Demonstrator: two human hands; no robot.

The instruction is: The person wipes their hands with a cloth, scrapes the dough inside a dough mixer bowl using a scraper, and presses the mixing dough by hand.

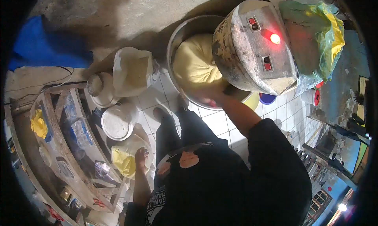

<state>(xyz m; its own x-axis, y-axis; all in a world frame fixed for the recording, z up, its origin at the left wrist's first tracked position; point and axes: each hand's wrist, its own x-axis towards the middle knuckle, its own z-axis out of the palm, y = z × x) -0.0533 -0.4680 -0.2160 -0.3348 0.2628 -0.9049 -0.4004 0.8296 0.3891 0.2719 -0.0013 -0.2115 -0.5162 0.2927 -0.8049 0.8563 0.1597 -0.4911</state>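
Observation:
A large metal bowl (171,48) holds a mass of pale yellow dough (195,62) with folds drawn towards one point. Over the bowl's right part hangs the worn head of a machine (256,48) with red switches and a lit red lamp. My right hand (210,98) is at the bowl's near rim, by the dough's lower edge; it is blurred, and its fingers cannot be made out. Low on the left, my left hand (141,157) has its fingers apart and holds nothing, beside a white bucket with a yellow bag (124,161) in it.
Left of the bowl stand an open white sack (133,72), a lidded white bucket (117,121) and another round container (100,88). A wooden shelf (75,147) with packets fills the far left. Green and yellow plastic bags (315,37) lie right of the machine. White tiles (214,123) cover the floor.

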